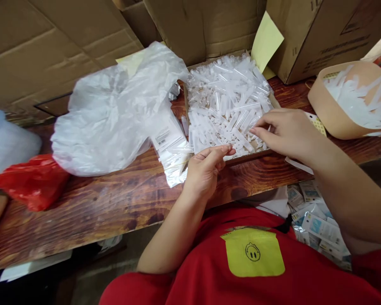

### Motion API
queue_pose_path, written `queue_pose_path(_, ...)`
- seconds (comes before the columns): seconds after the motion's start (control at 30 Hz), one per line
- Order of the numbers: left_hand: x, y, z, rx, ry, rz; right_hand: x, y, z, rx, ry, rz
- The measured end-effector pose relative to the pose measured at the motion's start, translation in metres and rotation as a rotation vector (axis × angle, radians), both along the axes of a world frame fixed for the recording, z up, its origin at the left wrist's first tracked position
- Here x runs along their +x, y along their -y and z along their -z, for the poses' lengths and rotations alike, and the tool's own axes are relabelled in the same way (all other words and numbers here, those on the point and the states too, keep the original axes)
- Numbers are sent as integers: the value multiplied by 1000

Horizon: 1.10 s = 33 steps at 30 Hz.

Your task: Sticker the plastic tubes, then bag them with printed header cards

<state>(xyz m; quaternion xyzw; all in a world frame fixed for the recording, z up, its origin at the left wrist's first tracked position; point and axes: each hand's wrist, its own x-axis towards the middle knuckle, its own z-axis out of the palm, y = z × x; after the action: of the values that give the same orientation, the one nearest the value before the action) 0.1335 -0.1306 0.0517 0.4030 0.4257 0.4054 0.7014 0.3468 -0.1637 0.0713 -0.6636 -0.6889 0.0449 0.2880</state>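
Note:
A shallow cardboard tray holds a heap of small clear and white plastic tubes, with smaller white pieces near its front edge. My left hand is at the tray's front left edge, thumb and fingers pinched together; what they hold, if anything, is too small to make out. Over the tray's front right part, my right hand has its thumb and index fingertips nearly together just above the pieces. Whether something tiny is between them cannot be made out.
Left of the tray lie a large translucent plastic bag, white printed packets and a red plastic bag. A beige bin with white strips stands right. Cardboard boxes line the back. Packaged items lie below the table.

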Motion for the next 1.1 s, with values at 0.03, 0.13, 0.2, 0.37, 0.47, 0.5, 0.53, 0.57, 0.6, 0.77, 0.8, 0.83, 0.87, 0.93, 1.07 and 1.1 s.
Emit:
queue_pose_path(0.03, -1, 0, 0, 2, 2, -11, -2, -16, 6, -48, 58, 6)
queue_pose_path(0.13, -4, 1, -1, 17, -2, -33, -13, -45, 22, -187, 164, 65)
queue_pose_path(0.2, -7, 2, -1, 38, -3, -45, -20, -49, 28, -229, 187, 93)
queue_pose_path(0.37, -14, 5, 2, 117, 18, -79, -24, -28, 21, 64, 24, -44)
queue_pose_path(0.47, -16, 7, 2, 310, -43, -144, -27, -10, 17, 316, -92, -272)
queue_pose_path(0.5, -16, 9, 2, 406, -80, -178, -28, -5, 16, 371, -102, -340)
queue_pose_path(0.53, -16, 10, 2, 516, -127, -215, -30, -1, 17, 410, -99, -390)
queue_pose_path(0.57, -16, 11, 1, 642, -183, -250, -33, 1, 18, 440, -90, -420)
queue_pose_path(0.6, -16, 12, 2, 778, -247, -286, -35, 3, 19, 461, -78, -433)
queue_pose_path(0.77, -18, 10, 6, 1381, -490, -409, -39, 6, 25, 464, -56, -405)
queue_pose_path(0.8, -19, 10, 8, 1443, -519, -410, -39, 6, 26, 464, -55, -404)
queue_pose_path(0.83, -19, 9, 8, 1489, -545, -404, -39, 5, 26, 472, -53, -407)
queue_pose_path(0.87, -19, 8, 9, 1523, -567, -396, -38, 5, 27, 476, -51, -409)
queue_pose_path(0.93, -18, 8, 10, 1567, -597, -380, -37, 4, 27, 476, -54, -411)
queue_pose_path(1.07, -17, 7, 12, 1619, -613, -364, -36, 2, 29, 462, -77, -415)
queue_pose_path(1.1, -16, 7, 12, 1623, -614, -359, -36, 1, 30, 463, -81, -419)
